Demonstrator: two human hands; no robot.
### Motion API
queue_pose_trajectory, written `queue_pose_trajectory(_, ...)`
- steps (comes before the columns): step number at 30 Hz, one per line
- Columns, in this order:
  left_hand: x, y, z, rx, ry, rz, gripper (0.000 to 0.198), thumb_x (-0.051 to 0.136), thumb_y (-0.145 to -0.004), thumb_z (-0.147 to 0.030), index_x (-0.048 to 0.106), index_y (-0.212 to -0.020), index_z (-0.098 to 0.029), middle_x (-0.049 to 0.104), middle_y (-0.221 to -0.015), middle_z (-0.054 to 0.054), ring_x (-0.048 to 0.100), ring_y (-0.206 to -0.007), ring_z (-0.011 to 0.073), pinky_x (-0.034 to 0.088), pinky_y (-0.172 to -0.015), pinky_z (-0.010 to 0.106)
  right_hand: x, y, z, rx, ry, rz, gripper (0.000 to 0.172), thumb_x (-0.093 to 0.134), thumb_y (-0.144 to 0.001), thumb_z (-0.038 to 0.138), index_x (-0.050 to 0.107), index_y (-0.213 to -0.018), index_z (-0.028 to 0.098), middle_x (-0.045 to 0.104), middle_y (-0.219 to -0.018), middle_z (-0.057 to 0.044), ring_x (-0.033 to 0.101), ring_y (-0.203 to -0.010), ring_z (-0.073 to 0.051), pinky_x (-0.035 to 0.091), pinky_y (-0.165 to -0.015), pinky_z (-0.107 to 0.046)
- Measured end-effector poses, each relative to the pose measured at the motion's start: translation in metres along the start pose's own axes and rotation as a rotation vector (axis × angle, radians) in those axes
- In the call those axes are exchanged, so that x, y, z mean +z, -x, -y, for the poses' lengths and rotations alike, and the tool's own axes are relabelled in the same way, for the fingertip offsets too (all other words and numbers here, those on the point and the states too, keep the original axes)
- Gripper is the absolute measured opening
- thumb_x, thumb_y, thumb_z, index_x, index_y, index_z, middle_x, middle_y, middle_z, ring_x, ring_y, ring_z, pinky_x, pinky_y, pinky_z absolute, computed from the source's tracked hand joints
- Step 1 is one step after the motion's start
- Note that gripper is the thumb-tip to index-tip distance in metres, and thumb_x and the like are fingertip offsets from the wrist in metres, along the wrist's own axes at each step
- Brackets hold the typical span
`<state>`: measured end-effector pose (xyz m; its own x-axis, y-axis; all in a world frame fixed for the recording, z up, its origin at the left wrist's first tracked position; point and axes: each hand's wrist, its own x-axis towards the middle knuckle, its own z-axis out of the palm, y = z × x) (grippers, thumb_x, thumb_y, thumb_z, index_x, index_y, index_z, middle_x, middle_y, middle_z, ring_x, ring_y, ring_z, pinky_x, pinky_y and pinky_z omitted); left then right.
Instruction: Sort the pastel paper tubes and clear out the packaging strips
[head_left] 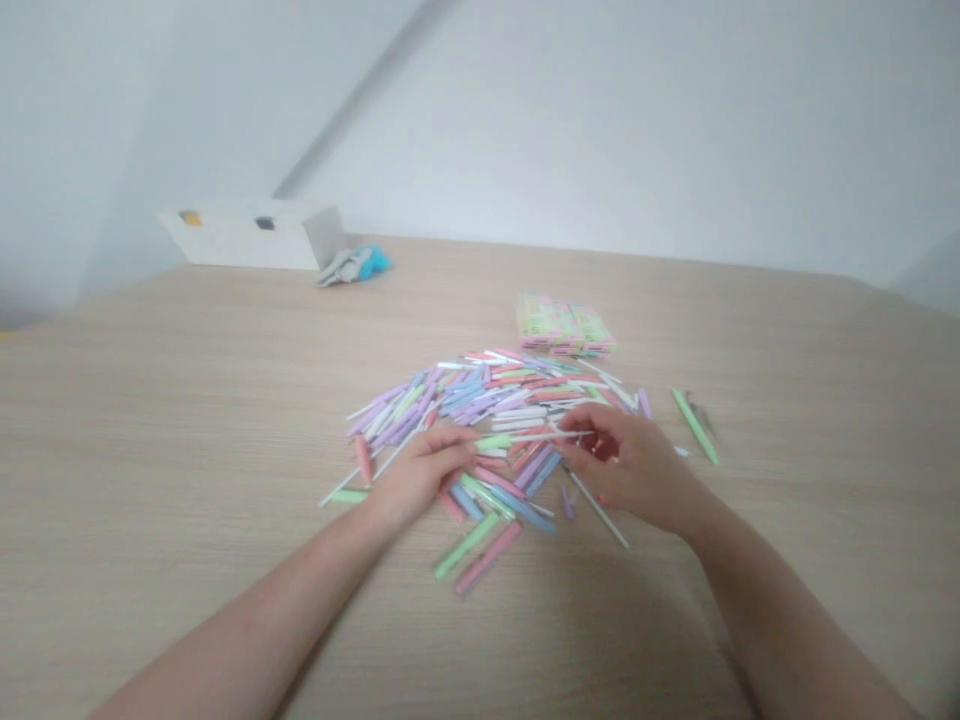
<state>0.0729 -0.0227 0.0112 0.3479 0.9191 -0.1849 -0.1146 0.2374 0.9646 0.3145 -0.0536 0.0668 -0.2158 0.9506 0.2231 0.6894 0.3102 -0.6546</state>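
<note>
Head view; clock = pile as centre, 12 at far side. Pic is blurry thru'out. The low, spread-out pile of slim pastel sticks & tubes [469, 395] (purple, white, green, blue, pinkish red) overlaps itself, so lower pcs are hidden & total is uncountable. Left hand [431, 462], approx. 8 o'clk, & right hand [634, 462], approx. 3-4 o'clk, each block part of it. Both bare forearms [285, 610] run off bottom edge.

Left fingertips are pinched tog. on the green end of 1 thin green-and-white stick [525, 437], held b/w the hands over the pile's near half. Right fingers are curled, thumb & index partly apart at the stick's white end; can't tell if they grip it, as inner fingers are hard to make out.

Counts: 1 long thin white rod [604, 515] at 4-5 o'clk, top end by right hand; 1 short purple pc [567, 502] near it; 2 tubes at 6 o'clk, 1 light green tube [466, 546] & 1 pink tube [489, 560], side by side; 1 lone bright green stick [695, 427] at 3 o'clk, w/ a blurred clear-ish smudge alongside.

Beyond: green-and-pink printed packets [562, 325], stacked at 1 o'clk, no. unclear; 1 white oblong box [247, 240] at 10 o'clk w/ 2 patches, yellow & dark; 1 crumpled grey-and-blue cloth-like bundle [356, 266] just beside it. All on pale wood-grain table [112, 450].
</note>
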Motion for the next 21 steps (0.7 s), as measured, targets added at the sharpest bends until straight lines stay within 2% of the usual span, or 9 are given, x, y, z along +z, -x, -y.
queue_pose_trajectory(3, -0.001, -0.001, 0.0, 0.008, 0.022, 0.0, 0.017, 0.069, -0.072, -0.024, 0.068, -0.085, -0.014, 0.054, -0.048, -0.006, 0.048, -0.038, 0.0056, 0.03, -0.035, 0.014, -0.003, 0.0, 0.003, 0.053, -0.174, 0.044, 0.012, 0.055, -0.084, 0.028, 0.061, -0.088, 0.018, 0.063, -0.074, -0.001, 0.055, -0.058, -0.012, 0.044, -0.051, -0.023)
queue_pose_trajectory(8, -0.003, -0.003, 0.004, 0.019, 0.004, 0.01, 0.015, 0.068, -0.073, -0.024, 0.069, -0.085, -0.014, 0.058, -0.051, -0.004, 0.048, -0.039, 0.0057, 0.03, -0.035, 0.015, 0.0, -0.002, 0.003, 0.108, -0.317, 0.007, 0.009, 0.053, -0.082, 0.023, 0.059, -0.085, 0.018, 0.062, -0.064, 0.001, 0.056, -0.053, -0.011, 0.044, -0.049, -0.022)
queue_pose_trajectory(15, -0.004, 0.0, 0.003, 0.06, -0.166, -0.009, 0.024, 0.07, -0.075, -0.033, 0.072, -0.091, -0.016, 0.068, -0.073, 0.001, 0.059, -0.051, 0.0088, 0.041, -0.041, 0.016, 0.004, -0.004, 0.002, 0.133, -0.431, -0.074, 0.01, 0.06, -0.08, 0.027, 0.056, -0.084, 0.019, 0.071, -0.068, -0.002, 0.065, -0.059, -0.014, 0.048, -0.053, -0.023)
queue_pose_trajectory(21, -0.002, 0.002, 0.001, 0.043, -0.251, 0.071, 0.035, 0.066, -0.078, -0.043, 0.069, -0.103, -0.018, 0.071, -0.081, 0.004, 0.061, -0.049, 0.0122, 0.048, -0.039, 0.02, 0.017, -0.005, 0.0, 0.148, -0.514, -0.006, 0.012, 0.061, -0.082, 0.03, 0.057, -0.082, 0.019, 0.072, -0.069, -0.002, 0.068, -0.062, -0.014, 0.049, -0.054, -0.022)
